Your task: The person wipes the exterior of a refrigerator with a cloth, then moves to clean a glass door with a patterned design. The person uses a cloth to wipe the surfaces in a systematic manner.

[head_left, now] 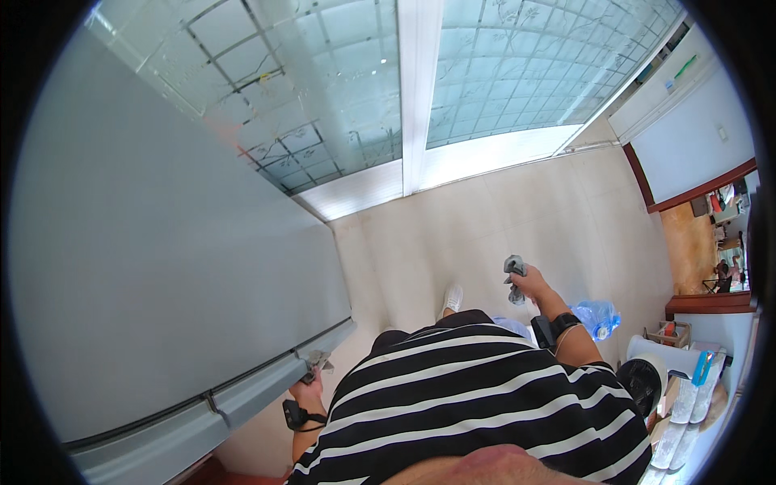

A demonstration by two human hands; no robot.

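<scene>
My left hand is beside the edge of a tall grey refrigerator, near its door seam. It holds a crumpled greyish cloth that appears to touch the door edge. Out in front of my body, my right hand grips a bunched grey cloth above the tiled floor. Part of that cloth hangs below the fingers. Both wrists wear black strapped devices.
Frosted glass sliding doors stand ahead. On the floor by my right arm lies a clear blue plastic water jug. A bin with a black liner is at the right rear. A doorway opens on the right.
</scene>
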